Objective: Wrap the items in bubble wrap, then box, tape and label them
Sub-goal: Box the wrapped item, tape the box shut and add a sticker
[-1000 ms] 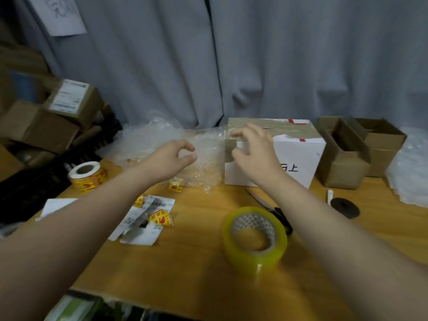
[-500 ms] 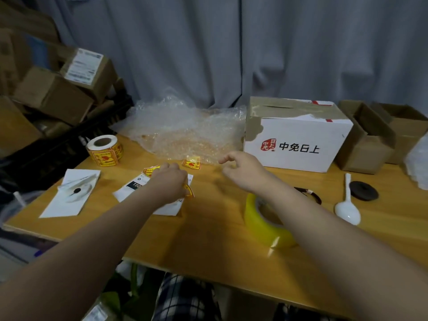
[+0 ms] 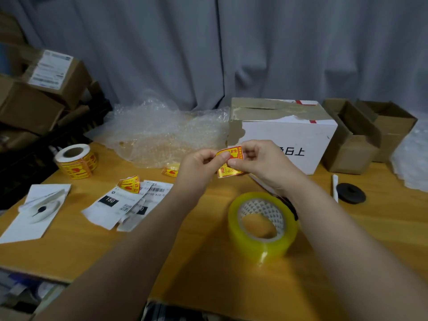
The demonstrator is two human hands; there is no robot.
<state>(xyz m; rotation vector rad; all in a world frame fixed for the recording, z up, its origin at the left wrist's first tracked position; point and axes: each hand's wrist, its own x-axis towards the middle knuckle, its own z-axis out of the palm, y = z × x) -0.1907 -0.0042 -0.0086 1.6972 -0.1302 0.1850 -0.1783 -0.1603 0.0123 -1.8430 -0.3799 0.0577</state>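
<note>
A yellow and red sticker label [image 3: 229,161] is pinched between my left hand [image 3: 199,167] and my right hand [image 3: 259,163], held above the wooden table [image 3: 185,258] in front of the taped white box [image 3: 284,133]. A crumpled sheet of bubble wrap [image 3: 162,133] lies to the left of that box. A roll of clear yellow tape [image 3: 262,224] stands under my right wrist. The roll of yellow labels [image 3: 76,161] sits at the left.
Loose yellow labels [image 3: 129,183] and printed shipping slips [image 3: 125,202] lie left of my arms, beside a white backing sheet [image 3: 37,209]. Open brown boxes [image 3: 361,135] stand at the right, with a black disc [image 3: 350,193] and a white stick [image 3: 335,187]. Stacked cartons [image 3: 41,89] fill the left.
My hands came down from the bubble wrap and box to the table, my left hand reached the loose labels, and now both hands hold one label lifted up.
</note>
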